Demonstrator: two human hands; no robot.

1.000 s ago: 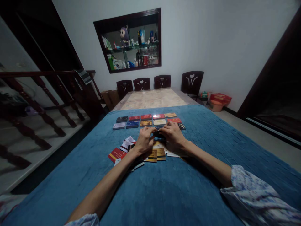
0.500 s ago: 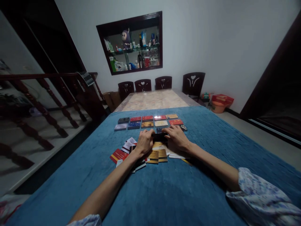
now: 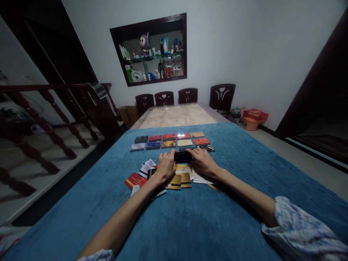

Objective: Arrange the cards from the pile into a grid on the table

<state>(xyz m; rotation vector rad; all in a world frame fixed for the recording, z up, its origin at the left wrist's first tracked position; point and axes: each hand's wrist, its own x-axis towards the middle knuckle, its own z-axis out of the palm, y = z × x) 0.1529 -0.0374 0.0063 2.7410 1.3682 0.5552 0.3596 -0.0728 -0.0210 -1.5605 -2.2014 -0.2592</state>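
Between my two hands is a black card or stack of cards (image 3: 182,157), held on edge; I cannot tell whether it is one or several. My left hand (image 3: 165,167) closes on its left end with bent fingers. On its right end my right hand (image 3: 203,161) grips in the same way. Loose cards spread beneath and around the hands: gold cards (image 3: 186,180) in the middle, a red card (image 3: 133,180) to the left, white cards (image 3: 201,179) under the right wrist. Just beyond the fingers, neat card stacks lie in rows, including a gold stack (image 3: 169,144) and a blue stack (image 3: 153,145).
A blue cloth (image 3: 190,224) covers the near part of the table. Its far part shows a pale patterned top (image 3: 179,115). Dark chairs (image 3: 188,95) stand at the far end, with a wooden railing (image 3: 49,101) to the left and an orange bucket (image 3: 250,124) on the floor at right.
The black card or stack has tilted and shows more of its face. Both hands keep hold of it with little movement. The whole view has shifted slightly.
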